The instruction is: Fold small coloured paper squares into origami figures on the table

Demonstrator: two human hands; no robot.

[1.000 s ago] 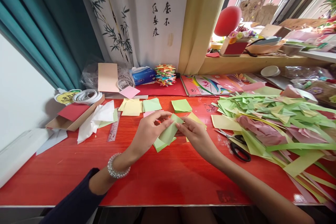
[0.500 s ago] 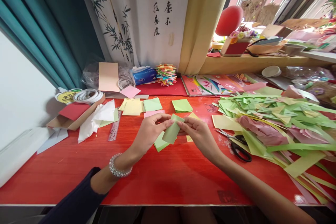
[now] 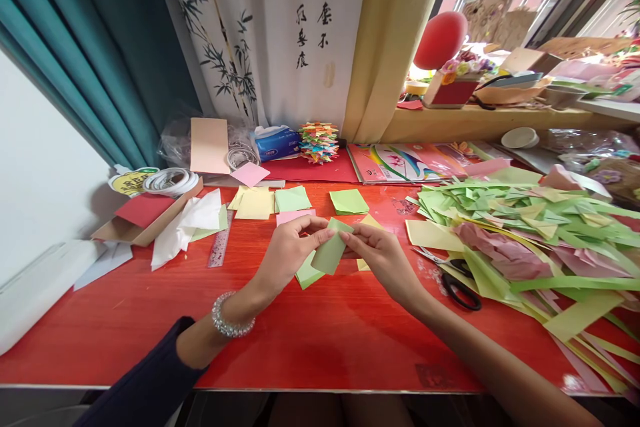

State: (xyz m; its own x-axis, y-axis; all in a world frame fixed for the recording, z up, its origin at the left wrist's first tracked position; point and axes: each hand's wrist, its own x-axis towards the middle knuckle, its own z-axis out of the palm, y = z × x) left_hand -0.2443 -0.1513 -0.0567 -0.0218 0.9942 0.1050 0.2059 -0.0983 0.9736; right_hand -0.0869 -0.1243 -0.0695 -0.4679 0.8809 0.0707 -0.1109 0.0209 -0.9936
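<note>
Two hands pinch one small light-green paper square (image 3: 330, 252) at frame centre: left hand (image 3: 290, 255) grips its upper corner, right hand (image 3: 381, 255) its right edge. Since a second ago the flat sheet has narrowed into a folded, tilted strip, so a crease is forming. Matte green paper squares (image 3: 306, 275) lie beneath on the glossy red tabletop (image 3: 310, 340); black-handled scissors (image 3: 453, 281) rest right.

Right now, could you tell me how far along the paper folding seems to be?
Done: a stack of folded colourful pieces stands at the back. In hand: the left hand and right hand pinch a green paper piece above the table. Left: cut squares wait flat; a scrap pile lies beside the scissors.
</note>
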